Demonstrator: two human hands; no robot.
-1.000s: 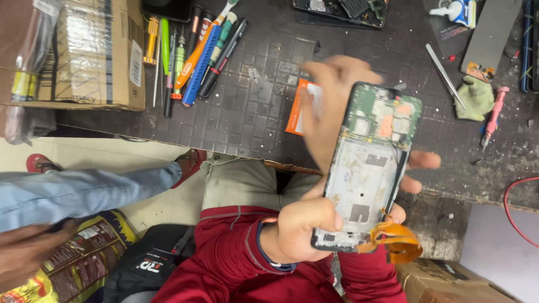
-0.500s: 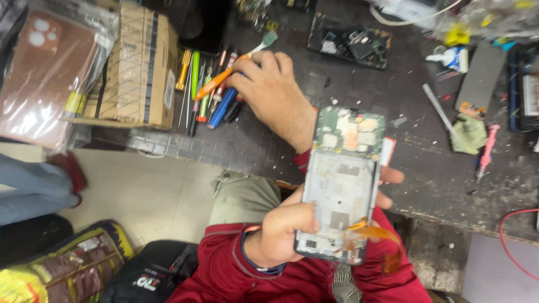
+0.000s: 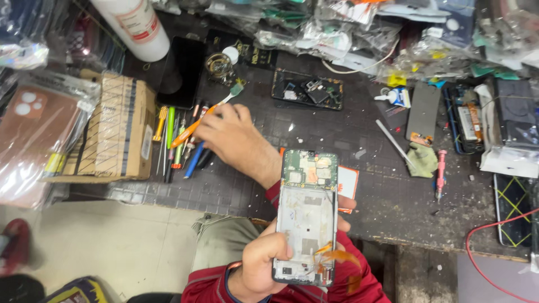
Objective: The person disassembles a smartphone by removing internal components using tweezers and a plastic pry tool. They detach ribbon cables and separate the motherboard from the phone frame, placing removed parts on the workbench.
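- The left hand (image 3: 264, 264) gripped the opened phone (image 3: 306, 216) by its lower edge, fingers wrapped around the frame, circuit board facing up, above the lap at the workbench (image 3: 393, 213) edge.
- The right hand (image 3: 233, 140) reached into the row of screwdrivers (image 3: 177, 140), fingers curled over an orange-handled tool (image 3: 191, 130); whether it was actually gripped could not be told.
- A cardboard box (image 3: 115, 129) stood just beside the tools.

White cylinder (image 3: 136, 25): top cut off by upper edge, far above the opened phone (image 3: 306, 216).
Tool tips (image 3: 185, 147): hidden under the reaching hand (image 3: 236, 143).
Red cable (image 3: 494, 247): runs off right edge.
Phone's lower corner: covered by the holding hand (image 3: 264, 264).
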